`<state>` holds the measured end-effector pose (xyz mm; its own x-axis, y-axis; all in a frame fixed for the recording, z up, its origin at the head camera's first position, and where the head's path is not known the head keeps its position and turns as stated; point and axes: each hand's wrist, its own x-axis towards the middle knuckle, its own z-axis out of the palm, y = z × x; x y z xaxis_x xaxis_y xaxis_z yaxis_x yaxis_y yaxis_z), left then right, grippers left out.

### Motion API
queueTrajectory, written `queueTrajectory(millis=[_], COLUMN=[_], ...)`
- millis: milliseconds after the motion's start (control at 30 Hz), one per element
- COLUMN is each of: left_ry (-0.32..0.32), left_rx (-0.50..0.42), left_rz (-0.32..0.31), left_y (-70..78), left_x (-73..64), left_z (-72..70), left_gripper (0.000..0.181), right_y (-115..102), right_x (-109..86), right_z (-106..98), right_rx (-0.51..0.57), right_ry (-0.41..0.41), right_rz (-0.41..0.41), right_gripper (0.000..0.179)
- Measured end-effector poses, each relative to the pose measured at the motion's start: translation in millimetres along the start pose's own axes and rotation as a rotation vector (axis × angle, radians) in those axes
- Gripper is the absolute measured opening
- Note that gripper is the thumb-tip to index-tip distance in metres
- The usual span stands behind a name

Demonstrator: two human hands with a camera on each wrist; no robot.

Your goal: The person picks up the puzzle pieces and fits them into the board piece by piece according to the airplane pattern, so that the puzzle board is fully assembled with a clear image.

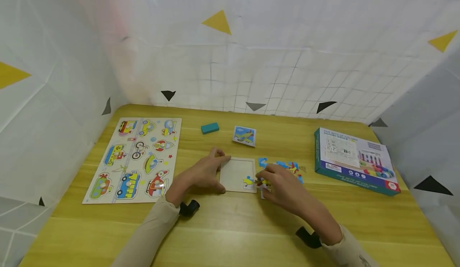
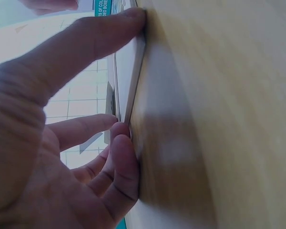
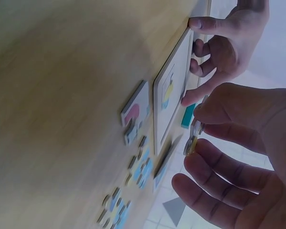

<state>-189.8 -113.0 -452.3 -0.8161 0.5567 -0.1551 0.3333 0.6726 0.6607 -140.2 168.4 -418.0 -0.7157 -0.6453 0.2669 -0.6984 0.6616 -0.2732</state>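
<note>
A shallow wooden puzzle tray [image 1: 232, 175] lies flat on the table with one yellow-and-blue puzzle piece [image 1: 248, 182] in its near right corner. My left hand [image 1: 205, 174] holds the tray by its left side, thumb at the near corner and forefinger at the far one; its other fingers curl beside the edge. Just right of the tray, my right hand [image 1: 285, 187] pinches a small jigsaw piece [image 3: 194, 138] between thumb and fingers, above the table. Beneath and beyond that hand lie several loose jigsaw pieces [image 1: 294, 168], partly hidden by it.
A picture card of a plane [image 1: 244, 136] and a teal block [image 1: 210, 128] lie behind the tray. At left is a vehicle peg-puzzle board [image 1: 134, 161]; at right, a boxed set [image 1: 355, 161]. White patterned sheeting [image 1: 266, 59] rises behind the table.
</note>
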Motion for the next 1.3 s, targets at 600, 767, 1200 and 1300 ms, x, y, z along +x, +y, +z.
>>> queueTrajectory(millis=[600, 767, 1200, 1300], left_ry=[0.001, 0.003, 0.001, 0.004], left_rx=[0.020, 0.015, 0.016, 0.017], left_rz=[0.008, 0.005, 0.004, 0.008], left_y=[1.4, 2.5, 0.8, 0.9], left_x=[-0.9, -1.7, 0.2, 0.8], left_z=[-1.4, -2.5, -1.0, -0.5], left_gripper=[0.102, 0.102, 0.101, 0.101], right_y=[-11, -14, -16, -16], right_x=[22.0, 25.6, 37.5, 40.0], right_z=[13, 16, 23, 25], right_rx=[0.045, 0.045, 0.051, 0.051], right_ry=[-0.041, -0.025, -0.044, -0.059], right_rz=[-0.063, -0.091, -0.105, -0.109], right_gripper=[0.027, 0.029, 0.030, 0.029])
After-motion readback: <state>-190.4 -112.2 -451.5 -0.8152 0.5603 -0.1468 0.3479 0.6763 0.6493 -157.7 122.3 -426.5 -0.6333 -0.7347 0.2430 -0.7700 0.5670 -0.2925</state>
